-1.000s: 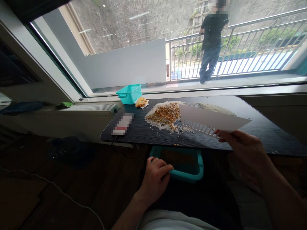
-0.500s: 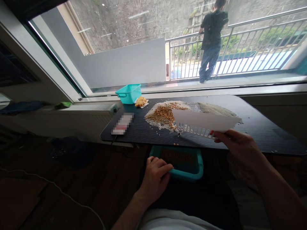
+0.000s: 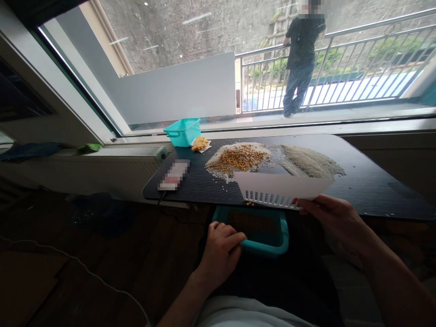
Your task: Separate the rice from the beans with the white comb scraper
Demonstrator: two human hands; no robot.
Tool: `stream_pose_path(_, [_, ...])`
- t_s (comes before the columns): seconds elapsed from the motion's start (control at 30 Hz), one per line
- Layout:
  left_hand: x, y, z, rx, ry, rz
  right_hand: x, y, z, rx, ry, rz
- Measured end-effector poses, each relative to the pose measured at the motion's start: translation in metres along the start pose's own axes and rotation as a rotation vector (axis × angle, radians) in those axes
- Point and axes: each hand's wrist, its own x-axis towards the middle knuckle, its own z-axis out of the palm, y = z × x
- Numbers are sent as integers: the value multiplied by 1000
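My right hand (image 3: pixel 329 211) is closed on the right end of a white slotted plastic strip (image 3: pixel 282 187), held near the table's front edge with its slots along the bottom. A few yellow kernels (image 3: pixel 250 204) lie beneath the strip at the edge. My left hand (image 3: pixel 223 243) grips the near rim of a teal basin (image 3: pixel 265 249), which sits below the table edge over my lap. Inside the basin is a layer of dark yellowish kernels (image 3: pixel 252 221). Behind the strip, yellow kernels (image 3: pixel 243 156) lie mixed on a heap of white rice (image 3: pixel 213 165).
A second rice pile (image 3: pixel 306 160) lies on the right of the dark table (image 3: pixel 371 190). At the back left stand a turquoise basket (image 3: pixel 184 132) and a yellow item (image 3: pixel 200 144) on paper. A blurred phone-like object (image 3: pixel 174 175) lies left. Beyond the window, a person (image 3: pixel 301 59) stands by a railing.
My right hand has drawn the slotted strip toward me and a little left, away from the heap to the table's front edge. My left hand stays on the basin rim.
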Motion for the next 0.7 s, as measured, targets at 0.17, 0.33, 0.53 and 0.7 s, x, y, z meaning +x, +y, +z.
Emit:
stream_pose_path(0.17, [0,0,0,9,-1,-7,-7,-8,5,66,-2,18])
stream_pose_path(0.33, [1,0,0,6,-5,-8,-10,-16,9,112,-58,39])
stream_pose_path(0.53, [1,1,0,1,18,2,-10,-17,11,84,108,17])
stream_pose_path(0.7, [1,0,1,-17,42,18,-3,-20,19,73,78,4])
